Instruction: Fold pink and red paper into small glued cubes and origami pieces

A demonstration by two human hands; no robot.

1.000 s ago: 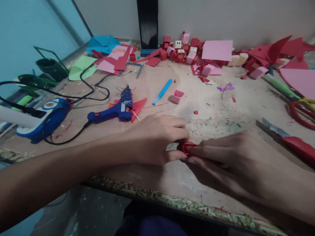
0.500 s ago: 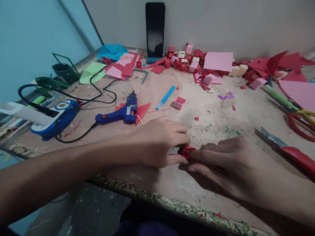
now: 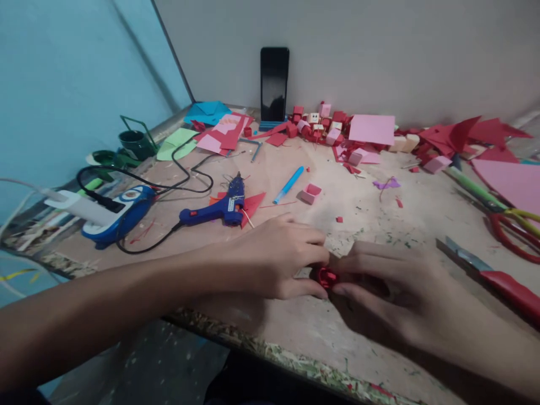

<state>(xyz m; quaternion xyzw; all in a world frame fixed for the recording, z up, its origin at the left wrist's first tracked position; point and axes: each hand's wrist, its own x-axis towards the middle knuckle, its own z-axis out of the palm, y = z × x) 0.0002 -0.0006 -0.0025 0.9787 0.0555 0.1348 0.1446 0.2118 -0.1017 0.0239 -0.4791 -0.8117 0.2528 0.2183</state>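
Note:
A small red paper piece (image 3: 326, 277), folded or curled, is between my two hands just above the table near its front edge. My left hand (image 3: 287, 256) grips it from the left, fingers bent over the far side and thumb at the near side. From the right, the fingertips and thumb of my right hand (image 3: 392, 287) close on the same piece. Its exact shape is partly covered by my fingers. Beyond the hands lie a tiny red scrap (image 3: 340, 219) and a small open pink paper box (image 3: 311, 193).
A blue glue gun (image 3: 219, 209) lies left of my hands, its cord near a blue power strip (image 3: 120, 211). To the right are a red-handled cutter (image 3: 502, 281) and scissors (image 3: 510, 219). A phone (image 3: 274, 84) stands behind, beside piled small cubes (image 3: 314, 126) and a blue pen (image 3: 288, 184).
The view has tilted up a little, so everything sits lower. My right fingertips have drawn back from inside the red piece to its right edge, showing more of its inside.

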